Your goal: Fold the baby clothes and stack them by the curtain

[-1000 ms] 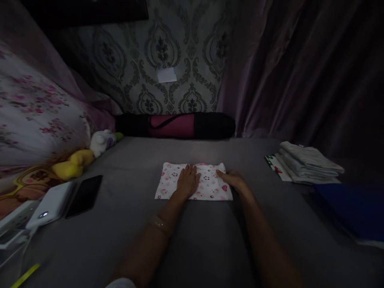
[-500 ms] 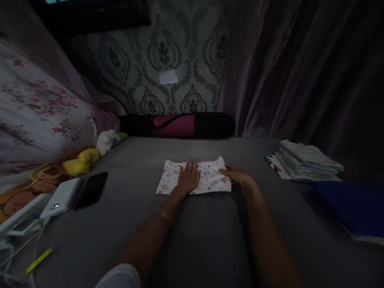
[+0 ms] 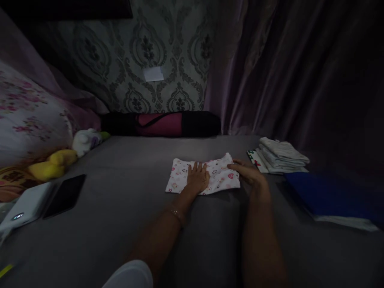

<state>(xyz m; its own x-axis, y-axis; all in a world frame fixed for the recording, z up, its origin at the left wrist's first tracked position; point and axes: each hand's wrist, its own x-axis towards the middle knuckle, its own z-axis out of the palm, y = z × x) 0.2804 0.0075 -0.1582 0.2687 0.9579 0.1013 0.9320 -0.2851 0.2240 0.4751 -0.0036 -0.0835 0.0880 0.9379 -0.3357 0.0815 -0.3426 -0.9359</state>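
Note:
A small folded white cloth (image 3: pixel 220 178) printed with pink and dark motifs lies on the grey bed sheet (image 3: pixel 120 192). My left hand (image 3: pixel 198 178) lies flat on the cloth's middle, fingers stretched out. My right hand (image 3: pixel 247 172) rests at the cloth's right edge, its fingers curled onto the fabric there. Whether it pinches the edge I cannot tell in the dim light.
A stack of folded white cloths (image 3: pixel 280 154) sits at the right, a blue flat thing (image 3: pixel 333 198) in front of it. A black and pink roll (image 3: pixel 162 124) lies against the wall. At the left are a black phone (image 3: pixel 64 196), a white power bank (image 3: pixel 25 204) and plush toys (image 3: pixel 54 162).
The cloth's right side has lifted and shifted slightly under my right hand. My head has turned, so everything sits further left in view.

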